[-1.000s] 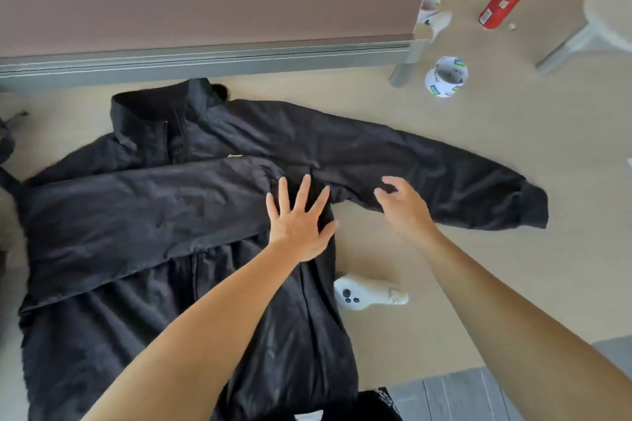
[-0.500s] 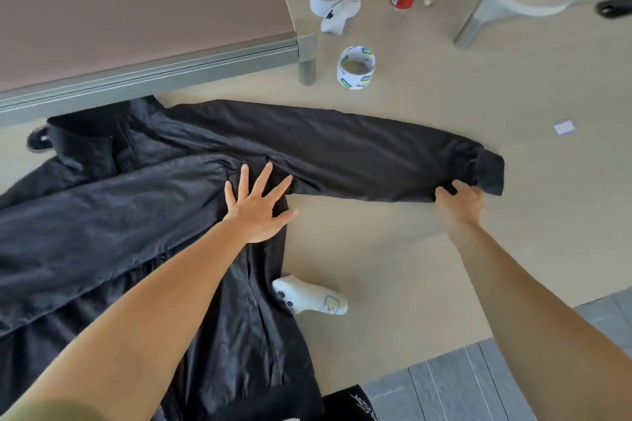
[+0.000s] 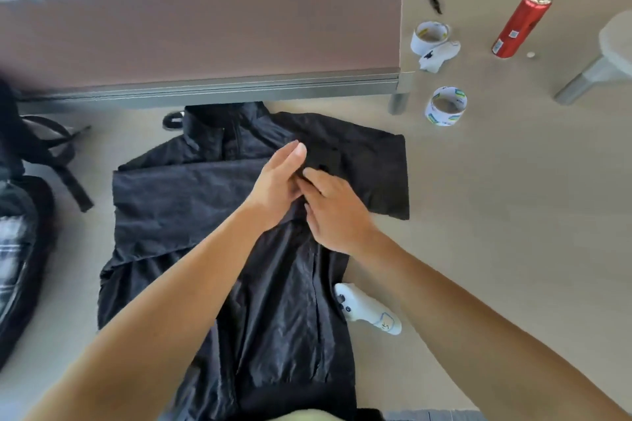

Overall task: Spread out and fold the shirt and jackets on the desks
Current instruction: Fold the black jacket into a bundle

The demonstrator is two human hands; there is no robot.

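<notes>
Bright, even daylight is filling the scene, and the pale worktop (image 3: 513,215) is looking a little washed out. A soft sheen is lying on the black jacket (image 3: 284,311). Only faint shadows are falling on the worktop. The wide lens is bending the edges, and the bag (image 3: 20,215) at 9 o'clock is smearing into motion blur.

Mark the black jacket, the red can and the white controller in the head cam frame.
black jacket (image 3: 290,318): head view, on the lower front panel between the two forearms.
red can (image 3: 521,26): head view, on the middle of its side.
white controller (image 3: 371,309): head view, on the middle of its body.
</notes>
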